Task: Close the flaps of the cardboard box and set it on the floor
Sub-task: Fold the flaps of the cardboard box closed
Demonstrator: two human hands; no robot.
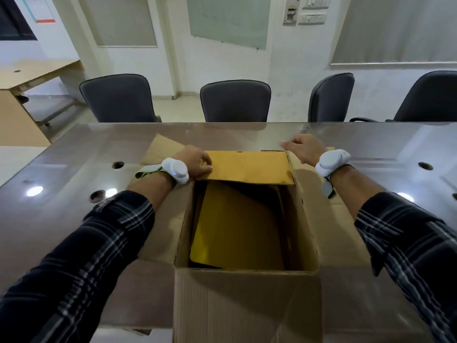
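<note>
Left hand (pixel 196 160) fingers are pinching the cardboard box's (pixel 247 300) far flap (pixel 247 165); right hand (pixel 305 147), fingers loosely curled, is nearing its corner; folding evenly should seat it flat.

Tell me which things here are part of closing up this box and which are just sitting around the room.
Part of the job:
cardboard box, open on the table
far flap, folded partly over the opening
left hand, on that flap
right hand, at the far right corner
side flaps, spread outward

Just around:
yellow sheet inside the box
office chairs
side desk
wall switches
</note>
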